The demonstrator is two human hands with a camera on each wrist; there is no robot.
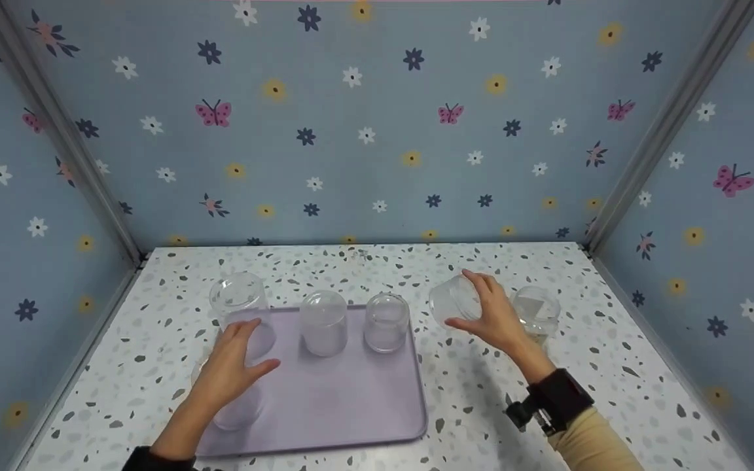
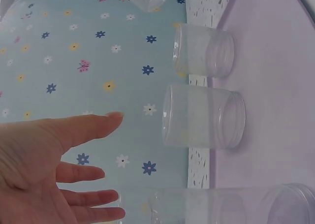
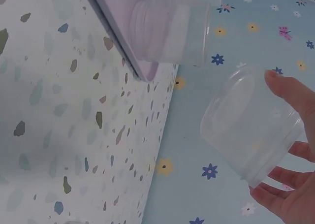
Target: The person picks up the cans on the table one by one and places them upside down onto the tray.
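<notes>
My right hand grips a clear plastic jar between thumb and fingers, tilted and held above the speckled table, right of the lilac tray. On the left, my left hand is over the tray's left side with thumb and fingers spread, holding nothing. Just beyond its fingertips stands a clear jar; another clear jar shows partly behind the hand and wrist. Two more, a middle jar and a right jar, stand upright along the tray's far edge.
Another clear jar sits on the speckled table to the right, partly behind my right hand. Flower-patterned walls enclose the table at the back and both sides.
</notes>
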